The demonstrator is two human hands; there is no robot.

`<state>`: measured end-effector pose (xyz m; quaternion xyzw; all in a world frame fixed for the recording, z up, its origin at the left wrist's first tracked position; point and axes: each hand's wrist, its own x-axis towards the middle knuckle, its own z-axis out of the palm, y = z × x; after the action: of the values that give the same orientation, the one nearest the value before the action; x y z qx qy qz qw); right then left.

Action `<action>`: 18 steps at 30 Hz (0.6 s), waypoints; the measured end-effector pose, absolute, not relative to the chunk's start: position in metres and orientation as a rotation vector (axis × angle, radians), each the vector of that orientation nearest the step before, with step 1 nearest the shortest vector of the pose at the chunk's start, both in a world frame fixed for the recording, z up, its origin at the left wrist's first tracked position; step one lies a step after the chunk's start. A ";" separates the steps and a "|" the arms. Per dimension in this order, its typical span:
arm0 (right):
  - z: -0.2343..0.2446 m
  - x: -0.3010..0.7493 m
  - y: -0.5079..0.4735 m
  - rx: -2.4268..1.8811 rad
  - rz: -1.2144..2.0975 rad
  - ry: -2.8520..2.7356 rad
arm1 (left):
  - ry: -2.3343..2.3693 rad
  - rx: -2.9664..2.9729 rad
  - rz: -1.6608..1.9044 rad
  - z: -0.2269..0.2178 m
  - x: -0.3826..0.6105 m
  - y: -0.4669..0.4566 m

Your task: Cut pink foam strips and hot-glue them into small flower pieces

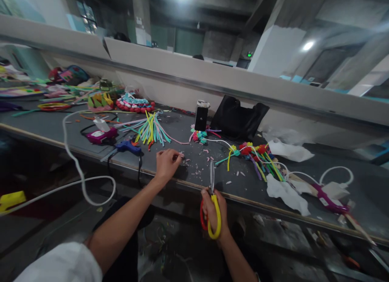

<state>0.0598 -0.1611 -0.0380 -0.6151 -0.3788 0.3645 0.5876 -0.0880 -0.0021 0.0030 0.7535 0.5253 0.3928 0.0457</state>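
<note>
Scissors (211, 185) with slim grey metal blades and thick, rounded handle loops, one bright yellow and one red, sit in the right hand (223, 215), whose fingers are wrapped around the loops. The blades lie close together, narrowing to a tip. Their long axis runs almost straight away from the person, crosswise to the front edge of the dark grey bench (179, 128); the tip points toward the back of the bench and the loops toward the person's body. The blades are over the bench top, while the loops hang out past its front edge. The left hand (165, 166) is to the left of the blades, well apart from them, with bent fingers and the thumb drawn in near the bench; whether it pinches anything cannot be told. Small pale pink scraps (229, 182) are scattered between and around both hands. Beyond the left hand lies a fanned bundle of yellow, mint and lilac stems (153, 130).
</note>
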 end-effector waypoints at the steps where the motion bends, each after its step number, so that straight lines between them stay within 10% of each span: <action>1: -0.039 0.061 -0.161 -1.408 0.906 -0.873 | 1.636 2.322 1.163 0.002 -0.090 0.001; 18: -0.026 0.082 -0.163 -1.211 0.935 -0.706 | 1.806 2.281 1.105 -0.004 -0.094 0.011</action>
<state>0.0824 -0.1626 -0.0263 -0.5363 -0.3128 0.4140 0.6657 -0.0945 0.0108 -0.0043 0.7328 0.5803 0.3550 0.0146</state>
